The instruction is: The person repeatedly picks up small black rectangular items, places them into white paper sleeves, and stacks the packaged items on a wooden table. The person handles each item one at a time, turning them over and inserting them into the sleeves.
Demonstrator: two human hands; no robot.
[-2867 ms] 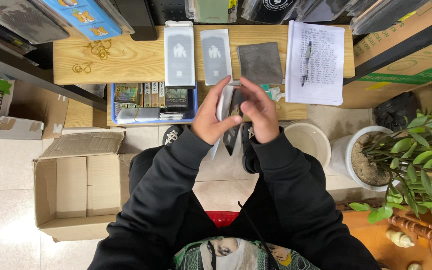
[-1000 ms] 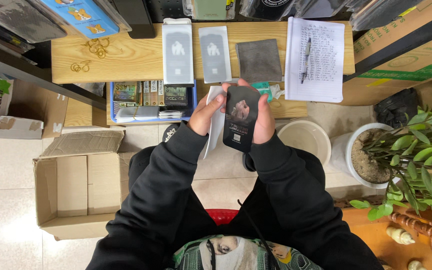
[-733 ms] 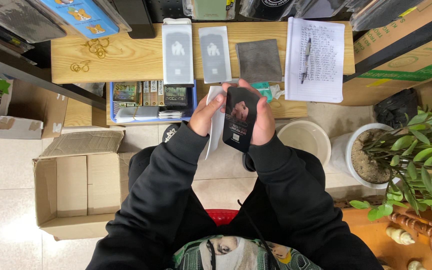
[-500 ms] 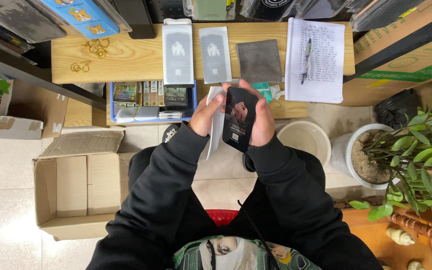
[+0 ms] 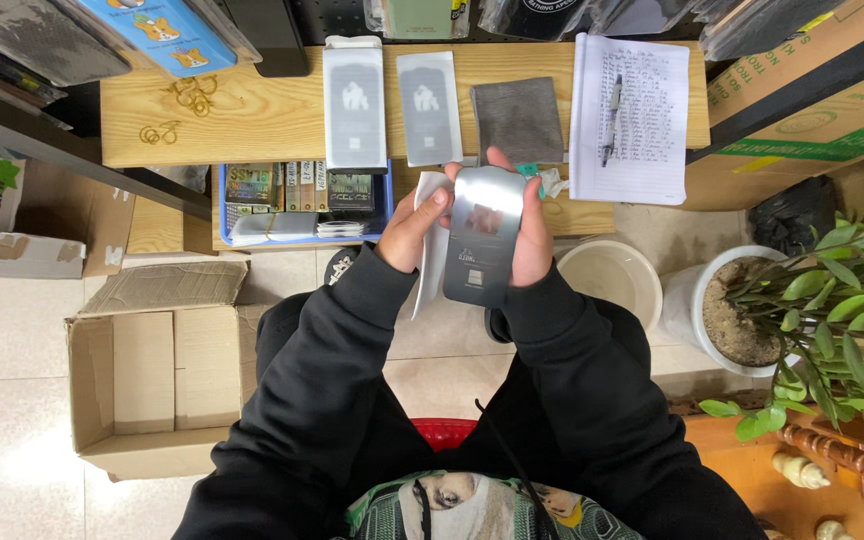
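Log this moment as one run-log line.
left hand: grips flat dark packet and white sleeve | right hand: grips packet's right edge | held above wooden bench

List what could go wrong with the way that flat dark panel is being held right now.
1. The dark glossy panel is pinched only along its edges by the left hand and right hand, out past the wooden table edge; a slip would likely drop it to the tiled floor.
2. Fingertips near its shiny face may leave smudges.
3. The white sheet hangs loose behind it and could slide free.
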